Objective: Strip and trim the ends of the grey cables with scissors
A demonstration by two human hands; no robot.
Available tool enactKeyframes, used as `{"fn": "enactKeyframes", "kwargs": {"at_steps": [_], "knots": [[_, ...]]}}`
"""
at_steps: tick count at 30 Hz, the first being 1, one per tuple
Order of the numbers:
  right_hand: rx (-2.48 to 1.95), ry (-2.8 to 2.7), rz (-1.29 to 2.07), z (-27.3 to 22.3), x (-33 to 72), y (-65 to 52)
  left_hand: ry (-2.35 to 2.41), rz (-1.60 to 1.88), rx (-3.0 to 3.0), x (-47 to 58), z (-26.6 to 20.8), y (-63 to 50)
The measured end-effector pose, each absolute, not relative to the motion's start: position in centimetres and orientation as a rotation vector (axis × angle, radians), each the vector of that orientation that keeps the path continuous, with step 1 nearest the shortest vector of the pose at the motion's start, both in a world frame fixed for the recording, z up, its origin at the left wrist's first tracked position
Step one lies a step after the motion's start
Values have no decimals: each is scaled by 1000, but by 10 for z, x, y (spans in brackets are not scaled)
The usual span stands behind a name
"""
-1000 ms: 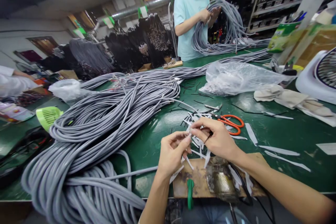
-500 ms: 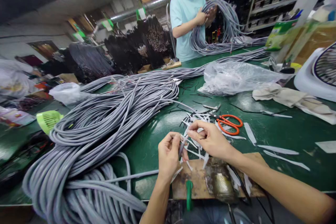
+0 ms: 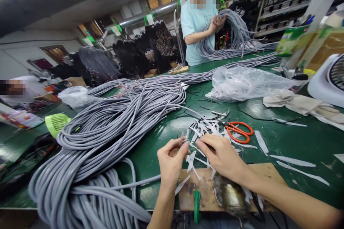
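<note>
My left hand (image 3: 172, 159) is closed in a pinch on the end of a grey cable (image 3: 146, 179), which comes in from the coil on the left. Fine wires show at the left fingertips. Just to the right, my right hand (image 3: 224, 155) pinches too, and a thin dark strand (image 3: 192, 141) seems to span the small gap between the hands. What lies inside the right fingers is mostly hidden. White strips (image 3: 191, 160) are scattered beneath and behind both hands. Orange-handled scissors (image 3: 243, 132) lie beyond the right hand.
Large grey cable coils (image 3: 107, 132) cover the table's left side. A brown board (image 3: 185, 196) with a metal block (image 3: 231, 193) and a green clamp handle (image 3: 197, 200) sits at the front edge. Behind are a plastic bag (image 3: 242, 82), cloth (image 3: 301, 105) and a person (image 3: 197, 32) holding coiled cable.
My right hand has moved from above the left fingertips to their right side, opening a small gap. The left hand has turned slightly, and the whole view has shifted a little.
</note>
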State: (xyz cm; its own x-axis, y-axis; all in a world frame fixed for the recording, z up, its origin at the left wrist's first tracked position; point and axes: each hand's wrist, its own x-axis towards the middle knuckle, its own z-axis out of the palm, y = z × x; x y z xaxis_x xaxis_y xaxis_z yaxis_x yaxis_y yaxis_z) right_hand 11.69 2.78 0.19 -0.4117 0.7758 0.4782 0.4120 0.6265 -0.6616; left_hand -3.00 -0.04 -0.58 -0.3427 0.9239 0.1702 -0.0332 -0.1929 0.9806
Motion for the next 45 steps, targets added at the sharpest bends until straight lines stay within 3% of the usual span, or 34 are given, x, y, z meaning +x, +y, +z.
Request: {"fn": "enactKeyframes", "kwargs": {"at_steps": [15, 24, 31, 37, 45], "knots": [[-956, -2041, 494, -1, 118, 23, 1336, 1705, 1301, -25, -10, -1], [-781, -1789, 252, 18, 127, 15, 1594, 1377, 1471, -17, -13, -1], [-1113, -1714, 538, 13, 127, 33, 1565, 1476, 1298, -24, -12, -1], [-1038, -1762, 914, 4, 117, 37, 1530, 1435, 1443, -24, -12, -6], [-963, -1834, 567, 5, 114, 31, 1590, 1436, 1561, -17, -14, -5]]}}
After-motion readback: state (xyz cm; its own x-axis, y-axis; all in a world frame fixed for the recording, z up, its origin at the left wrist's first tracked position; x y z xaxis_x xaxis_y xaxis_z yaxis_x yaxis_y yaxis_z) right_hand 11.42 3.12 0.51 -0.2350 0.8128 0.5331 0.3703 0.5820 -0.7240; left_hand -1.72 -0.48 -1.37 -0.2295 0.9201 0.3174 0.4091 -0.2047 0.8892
